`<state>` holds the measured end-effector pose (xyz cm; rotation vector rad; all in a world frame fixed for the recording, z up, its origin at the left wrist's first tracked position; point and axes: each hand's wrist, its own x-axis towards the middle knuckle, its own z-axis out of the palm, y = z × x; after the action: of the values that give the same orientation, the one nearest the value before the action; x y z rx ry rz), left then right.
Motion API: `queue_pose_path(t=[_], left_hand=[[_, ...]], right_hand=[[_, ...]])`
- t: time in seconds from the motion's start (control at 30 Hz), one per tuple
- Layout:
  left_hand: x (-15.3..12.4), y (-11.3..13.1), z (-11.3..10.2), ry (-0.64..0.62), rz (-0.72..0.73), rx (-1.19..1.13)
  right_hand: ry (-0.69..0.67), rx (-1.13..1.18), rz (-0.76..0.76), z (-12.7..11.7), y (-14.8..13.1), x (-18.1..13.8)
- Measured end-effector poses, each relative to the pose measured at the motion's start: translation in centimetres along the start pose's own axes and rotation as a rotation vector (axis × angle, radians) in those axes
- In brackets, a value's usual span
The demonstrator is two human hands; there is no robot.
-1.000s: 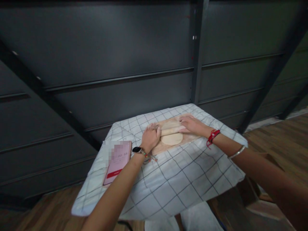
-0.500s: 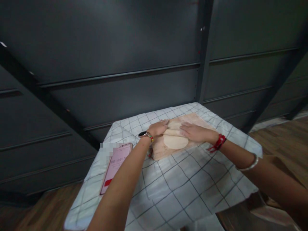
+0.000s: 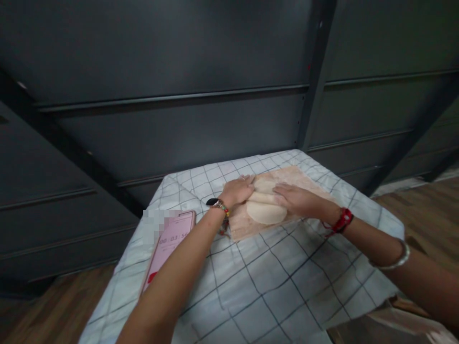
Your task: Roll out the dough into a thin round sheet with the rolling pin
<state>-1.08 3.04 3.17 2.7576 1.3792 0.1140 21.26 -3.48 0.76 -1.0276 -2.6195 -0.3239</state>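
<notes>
A flat round of pale dough lies on a wooden board on a table covered by a checked cloth. A wooden rolling pin rests across the dough. My left hand presses palm-down on the pin's left end, a dark watch and beads on its wrist. My right hand lies flat over the pin's right end, with a red thread and a silver bangle on that arm.
A pink phone with a timer on its screen lies on the cloth left of the board. A dark panelled wall rises right behind the table. Wooden floor shows to the right and lower left.
Both hands have rolled the pin a little away from me over the dough. The view has shifted, so the table sits nearer and lower.
</notes>
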Motion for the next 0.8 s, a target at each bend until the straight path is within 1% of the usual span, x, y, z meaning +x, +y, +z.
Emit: queue_pose_path(t=[0.07,0.17,0.23,0.3,0.37,0.47,0.5,0.53,0.6,0.63,0.8], left_hand=[[-1.4,0.9,-0.6,0.015,-0.051,0.035],[-3.9,2.0,-1.3,0.051,-0.099,0.086],[-5.1,2.3,-1.4,0.056,-0.11,0.122],[-5.7,2.2,-1.2,0.055,-0.095,0.144],[-5.5,1.9,-1.0,0.06,-0.071,0.133],[-3.9,1.3,-0.8,0.067,-0.062,0.076],[-3.3,1.2,-0.9,0.063,-0.07,0.055],[-2.7,1.2,-0.9,0.059,-0.076,0.036],[-2.2,1.2,-1.0,0.049,-0.078,0.012],[-2.3,1.2,-1.0,0.049,-0.074,0.012],[-4.2,1.3,-0.8,0.054,-0.041,0.073]], right_hand=[[0.017,-0.017,-0.016,-0.4,-1.1,-0.4],[0.067,-0.033,0.058,-0.7,-3.0,-1.3],[0.092,-0.028,0.101,-0.6,-4.0,-1.8],[0.109,-0.021,0.124,-0.5,-4.6,-2.1],[0.11,-0.018,0.115,-0.4,-4.3,-1.9],[0.08,-0.009,0.082,0.2,-2.3,-0.7],[0.067,-0.002,0.104,0.5,-1.4,-0.2],[0.048,0.004,0.158,0.7,-0.7,0.3],[0.019,0.007,0.23,0.9,0.2,0.8],[0.011,0.007,0.223,0.9,0.2,0.7],[0.041,0.012,0.01,-0.3,-2.3,-0.7]])
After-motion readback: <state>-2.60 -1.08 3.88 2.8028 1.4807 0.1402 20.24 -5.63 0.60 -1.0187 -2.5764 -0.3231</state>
